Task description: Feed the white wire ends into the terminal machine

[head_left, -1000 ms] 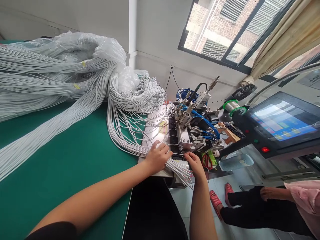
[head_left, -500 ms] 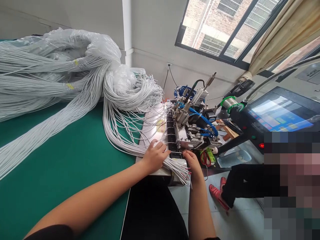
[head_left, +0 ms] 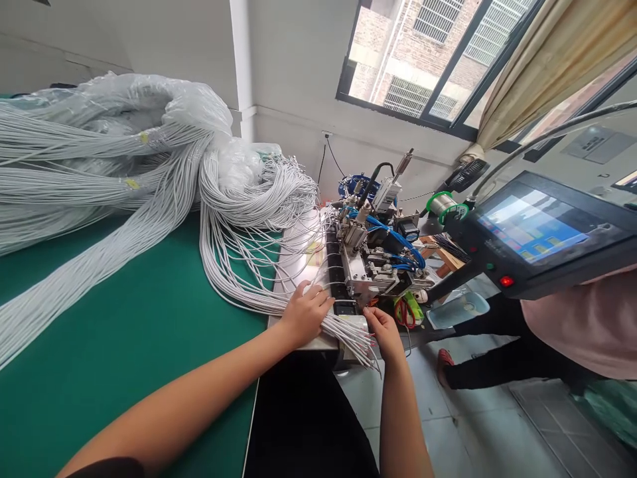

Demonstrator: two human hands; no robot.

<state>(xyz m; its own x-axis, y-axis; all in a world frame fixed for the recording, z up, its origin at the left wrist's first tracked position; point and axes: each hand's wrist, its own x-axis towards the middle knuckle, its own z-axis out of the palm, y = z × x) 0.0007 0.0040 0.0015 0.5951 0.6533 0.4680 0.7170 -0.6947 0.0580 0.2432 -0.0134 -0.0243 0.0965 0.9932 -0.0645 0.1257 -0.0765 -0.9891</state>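
Note:
My left hand (head_left: 307, 315) is closed over a bundle of white cables (head_left: 259, 300) at the table's corner, fingers curled round them. Their trimmed ends (head_left: 355, 338), some showing red wire, fan out below and right of it. My right hand (head_left: 387, 335) is closed in a pinch at the near end of the bench machine (head_left: 358, 265); what lies between its fingertips is too small to make out. Just left of those fingertips, one white cable (head_left: 343, 301) lies across the machine's black front strip (head_left: 338, 272). Several other cables cross the strip farther back.
Large plastic-wrapped cable bundles (head_left: 149, 139) lie on the green tabletop (head_left: 164, 312). At right stand a lit control screen (head_left: 537, 219), a solder wire spool (head_left: 446, 207) and a clear blue tray (head_left: 458, 311). A person in dark trousers (head_left: 497, 352) is beyond the screen.
The view has turned slightly to the right. My right fingertips remain pinched beside the machine, and the cable stretched between my hands now lies over the strip. The person at right has shifted.

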